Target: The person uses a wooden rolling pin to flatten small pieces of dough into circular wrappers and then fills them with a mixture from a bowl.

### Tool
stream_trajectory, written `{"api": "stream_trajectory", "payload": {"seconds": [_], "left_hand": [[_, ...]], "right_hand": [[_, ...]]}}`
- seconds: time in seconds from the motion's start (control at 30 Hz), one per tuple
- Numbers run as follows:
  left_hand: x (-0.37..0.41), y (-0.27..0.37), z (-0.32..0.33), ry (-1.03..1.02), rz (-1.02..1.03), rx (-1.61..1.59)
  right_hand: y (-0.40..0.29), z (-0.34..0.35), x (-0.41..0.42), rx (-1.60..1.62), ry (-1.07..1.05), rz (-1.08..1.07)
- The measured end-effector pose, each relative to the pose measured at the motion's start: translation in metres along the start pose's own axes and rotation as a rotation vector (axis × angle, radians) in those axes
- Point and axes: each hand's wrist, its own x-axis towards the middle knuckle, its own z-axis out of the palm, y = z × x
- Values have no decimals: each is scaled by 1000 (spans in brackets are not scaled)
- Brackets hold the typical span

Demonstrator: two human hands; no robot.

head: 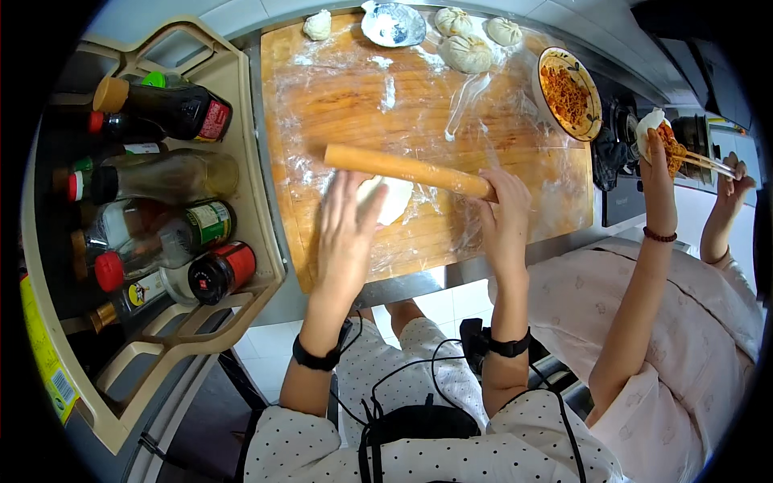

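Note:
A wooden rolling pin (410,171) lies slantwise above the floured board, its right end in the grip of my right hand (506,205). Below the pin's left part is a flat round of dough (392,202), partly covered by my left hand (350,223), whose fingers are spread over its left side. Flour streaks mark the wooden board (338,102). At the back stand a lump of dough (317,25), a blue-and-white dish (394,24) with flour, and several pleated filled buns (466,54).
A bowl of reddish-brown filling (567,93) stands at the board's right edge. A co-worker's hand (655,151) holds filled dough, the other chopsticks (709,163). Left is a beige plastic rack (259,181) of bottles and jars. Black cords (416,360) hang between my wrists.

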Motion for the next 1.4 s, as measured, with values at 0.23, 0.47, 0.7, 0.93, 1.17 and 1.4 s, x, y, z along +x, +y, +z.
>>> {"api": "stream_trajectory", "payload": {"seconds": [0.23, 0.47, 0.7, 0.93, 1.17, 1.4], "left_hand": [[12, 35, 5, 243, -668, -564], [21, 43, 9, 219, -657, -367], [42, 20, -32, -224, -419, -934], [42, -16, -25, 154, -301, -373], [6, -17, -36, 264, -404, -137], [-1, -14, -2, 45, -261, 32]], "right_hand": [[6, 1, -7, 5, 9, 38], [-1, -2, -7, 31, 29, 75], [10, -23, -9, 87, 6, 235], [10, -13, -4, 116, 1, 92], [-17, 27, 17, 112, -154, -209], [-56, 58, 27, -58, -154, -144]]}}
